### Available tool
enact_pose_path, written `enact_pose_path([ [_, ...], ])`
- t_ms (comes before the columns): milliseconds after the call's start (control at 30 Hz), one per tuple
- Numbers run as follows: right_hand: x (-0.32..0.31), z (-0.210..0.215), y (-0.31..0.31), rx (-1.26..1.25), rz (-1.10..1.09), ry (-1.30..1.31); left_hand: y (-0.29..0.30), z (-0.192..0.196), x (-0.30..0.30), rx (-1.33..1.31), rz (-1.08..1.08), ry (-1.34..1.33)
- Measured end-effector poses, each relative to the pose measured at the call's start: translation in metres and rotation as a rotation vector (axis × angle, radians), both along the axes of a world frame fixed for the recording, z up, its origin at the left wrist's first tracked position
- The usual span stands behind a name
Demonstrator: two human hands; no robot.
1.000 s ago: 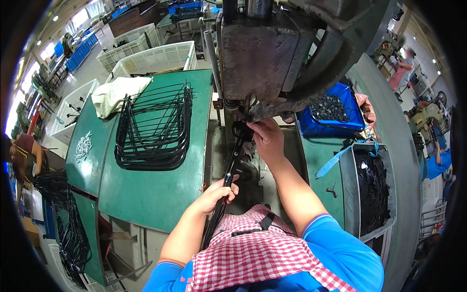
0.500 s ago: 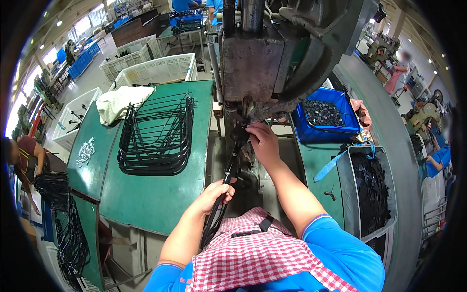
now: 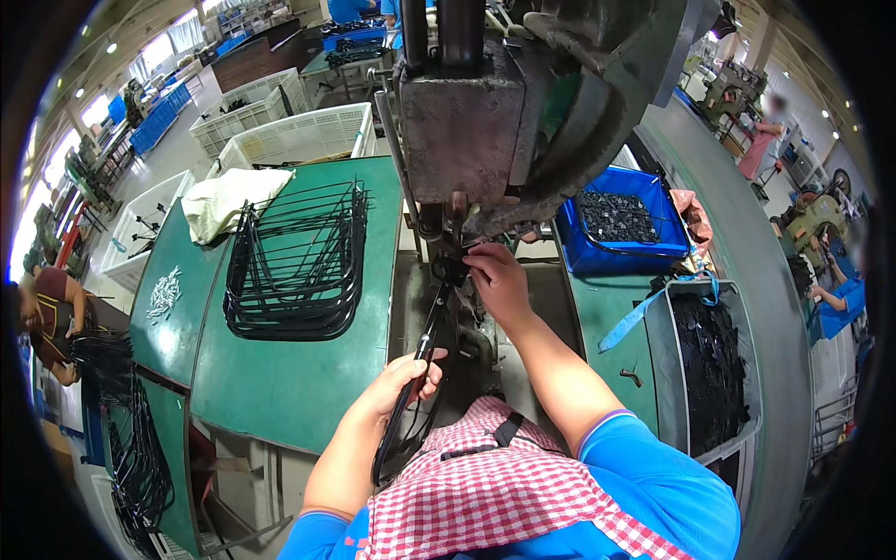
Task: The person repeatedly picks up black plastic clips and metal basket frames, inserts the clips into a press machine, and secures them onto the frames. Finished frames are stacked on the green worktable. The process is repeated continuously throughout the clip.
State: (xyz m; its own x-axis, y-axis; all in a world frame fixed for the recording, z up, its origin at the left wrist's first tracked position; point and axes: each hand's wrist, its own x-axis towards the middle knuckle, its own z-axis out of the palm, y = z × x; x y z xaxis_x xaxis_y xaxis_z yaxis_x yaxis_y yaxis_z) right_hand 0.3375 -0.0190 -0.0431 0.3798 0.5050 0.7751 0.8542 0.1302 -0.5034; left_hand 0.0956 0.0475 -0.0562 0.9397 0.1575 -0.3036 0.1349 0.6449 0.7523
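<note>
My left hand [image 3: 407, 381] is closed around the tube of a black bent-tube frame [image 3: 397, 417], which slants from my apron up to the tooling of a metal press [image 3: 459, 135]. The frame's upper end meets dark parts under the press head. Beside that end, my right hand [image 3: 502, 285] has its thumb and fingers pinched together at the tooling. Whatever sits between those fingertips is too small or hidden to make out.
A green table [image 3: 280, 383] at left carries a stack of black wire frames [image 3: 294, 331], small silvery pins [image 3: 165, 294] and a pale cloth [image 3: 229, 201]. At right stand a blue bin [image 3: 621, 257] of small dark parts and a grey bin [image 3: 752, 383] of black pieces.
The tube in my left hand has swung slightly left at its lower end. Both hands have shifted slightly left in view, and the press also appears further left.
</note>
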Motion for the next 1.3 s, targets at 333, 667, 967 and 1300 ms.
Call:
enact_pose_path([
  [333,-0.007,-0.01,-0.036,0.058,-0.153,0.193,0.008,0.014,-0.009,0.265,-0.123,-0.001],
  [667,-0.015,-0.14,-0.21,-0.348,0.16,1.831,-0.038,0.101,-0.125,0.481,-0.242,-0.403],
  [967,0.054,0.073,-0.28,-0.095,1.382,1.045,-0.062,0.032,-0.101,0.351,0.522,-0.201],
  [1300,-0.047,0.035,-0.168,-0.719,0.628,1.259,-0.228,-0.041,0.038,0.321,0.298,-0.397],
])
